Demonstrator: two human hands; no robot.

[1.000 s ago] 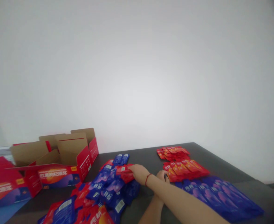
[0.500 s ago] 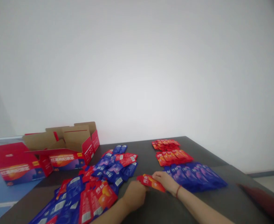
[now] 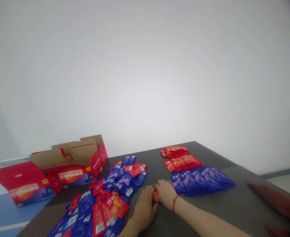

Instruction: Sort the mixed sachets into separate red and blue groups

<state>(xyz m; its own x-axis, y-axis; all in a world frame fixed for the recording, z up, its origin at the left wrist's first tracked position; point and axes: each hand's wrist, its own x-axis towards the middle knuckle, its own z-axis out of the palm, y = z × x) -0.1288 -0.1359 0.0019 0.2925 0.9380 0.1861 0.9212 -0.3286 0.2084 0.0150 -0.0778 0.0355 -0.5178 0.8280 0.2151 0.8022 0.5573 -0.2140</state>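
Both my hands are low over the dark table, at either side of a small red-and-orange pouch that they mostly cover. My left hand lies flat at its left edge, fingers stretched and thumb apart. Curved over the pouch's right part is my right hand, with a red cord at the wrist; its fingertips are partly hidden. Left of my hands spreads a loose heap of red and blue pouches. To the right, blue pouches overlap in a row.
Beyond the blue row lie two overlapping groups of red pouches, a nearer one and a farther one. Open red cardboard boxes stand at the left. A blurred dark red shape shows at the right edge. A white wall rises behind.
My right hand came from the heap with a red pouch, which both hands held up half a second ago. Now the pouch is lower, under my hands at the table. The view has shifted slightly.
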